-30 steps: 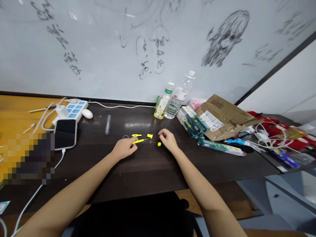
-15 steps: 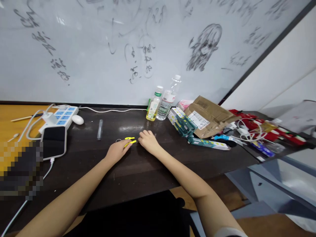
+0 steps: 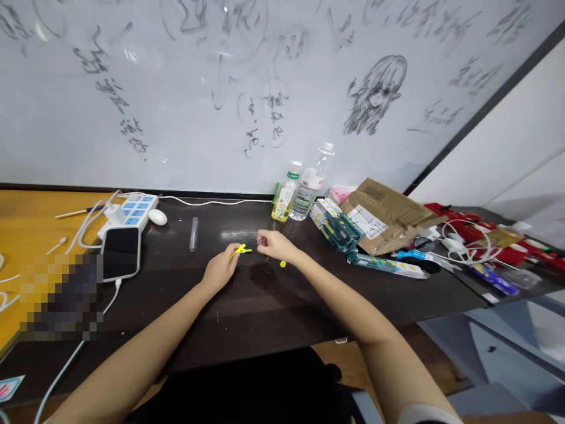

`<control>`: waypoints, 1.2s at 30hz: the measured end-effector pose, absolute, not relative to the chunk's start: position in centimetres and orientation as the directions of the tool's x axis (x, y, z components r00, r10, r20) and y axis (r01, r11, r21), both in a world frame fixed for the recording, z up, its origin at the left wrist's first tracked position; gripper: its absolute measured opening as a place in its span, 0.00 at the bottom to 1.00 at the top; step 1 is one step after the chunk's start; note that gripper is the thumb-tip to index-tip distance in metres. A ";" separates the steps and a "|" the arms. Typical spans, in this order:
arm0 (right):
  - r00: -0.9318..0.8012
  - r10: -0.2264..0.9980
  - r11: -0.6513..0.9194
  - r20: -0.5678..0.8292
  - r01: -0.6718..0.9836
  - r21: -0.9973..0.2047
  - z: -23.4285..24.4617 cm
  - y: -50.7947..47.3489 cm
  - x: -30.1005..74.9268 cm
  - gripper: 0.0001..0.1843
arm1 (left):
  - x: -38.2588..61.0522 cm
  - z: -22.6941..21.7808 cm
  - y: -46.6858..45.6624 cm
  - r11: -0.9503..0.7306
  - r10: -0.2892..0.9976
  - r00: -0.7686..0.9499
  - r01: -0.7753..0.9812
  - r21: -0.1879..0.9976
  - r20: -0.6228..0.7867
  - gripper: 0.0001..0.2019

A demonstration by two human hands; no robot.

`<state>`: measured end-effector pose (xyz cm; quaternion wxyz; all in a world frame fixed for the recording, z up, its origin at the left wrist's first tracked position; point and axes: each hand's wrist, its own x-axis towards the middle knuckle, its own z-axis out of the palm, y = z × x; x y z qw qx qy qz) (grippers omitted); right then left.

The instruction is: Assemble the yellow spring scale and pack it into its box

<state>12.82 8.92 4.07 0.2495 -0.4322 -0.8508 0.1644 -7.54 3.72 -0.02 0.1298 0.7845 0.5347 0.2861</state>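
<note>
My left hand (image 3: 220, 268) is closed around a small bright yellow piece (image 3: 242, 250) with thin arms that cross; its exact kind is unclear. It is held just above the dark table, the arms pointing right. To its right, my right hand (image 3: 274, 244) is raised a little with its fingers curled together in a pinch. Whatever lies between those fingertips is too small to make out. A small round yellow cap-like piece (image 3: 283, 264) shows just below my right wrist. Left of both hands a clear tube (image 3: 193, 234) lies on the table.
At the left are a phone (image 3: 120, 253), a power strip (image 3: 140, 211) and a white mouse-like object (image 3: 158, 217). Behind my right hand stand a yellow drink bottle (image 3: 285, 200) and a water bottle (image 3: 308, 191). Green boxes (image 3: 339, 229) and torn cardboard (image 3: 384, 215) lie right.
My hands have come up and moved apart, with the yellow piece still in the left one. The round yellow piece now shows under my right wrist. The view has shifted left.
</note>
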 end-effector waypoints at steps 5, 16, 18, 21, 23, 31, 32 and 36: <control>-0.357 0.911 0.251 0.208 0.078 -0.965 0.7 6.3 13.0 0.07 | -7.0 -0.1 3.2 -0.444 0.895 0.355 0.756 0.481 0.270 0.16; -0.435 0.888 0.089 0.149 -0.155 -0.984 -1.5 4.5 12.0 0.16 | -6.9 -0.4 3.4 -0.496 0.852 0.449 0.529 0.689 0.270 0.14; -0.435 0.881 0.162 0.189 -0.098 -0.982 -1.4 4.7 12.3 0.16 | -7.0 -0.3 3.5 -0.495 0.855 0.453 0.562 0.662 0.254 0.14; -0.430 0.867 0.329 0.253 0.112 -0.938 -1.1 4.9 13.0 0.14 | -7.3 -0.1 3.4 -0.487 0.865 0.447 0.638 0.596 0.229 0.13; -0.447 0.853 0.408 0.270 0.248 -0.879 -1.0 4.9 13.4 0.13 | -7.3 0.0 3.4 -0.487 0.867 0.452 0.677 0.551 0.210 0.13; -0.525 0.771 0.601 0.360 0.413 -0.684 -0.3 4.7 14.1 0.11 | -7.0 0.3 2.9 -0.500 0.860 0.482 0.732 0.463 0.166 0.16; -0.522 0.765 0.614 0.376 0.418 -0.669 -0.2 4.7 14.2 0.11 | -7.0 0.3 2.9 -0.498 0.861 0.481 0.727 0.472 0.166 0.17; -0.529 0.752 0.641 0.394 0.446 -0.625 -0.1 4.7 14.2 0.12 | -7.1 0.3 3.0 -0.501 0.854 0.497 0.708 0.498 0.152 0.17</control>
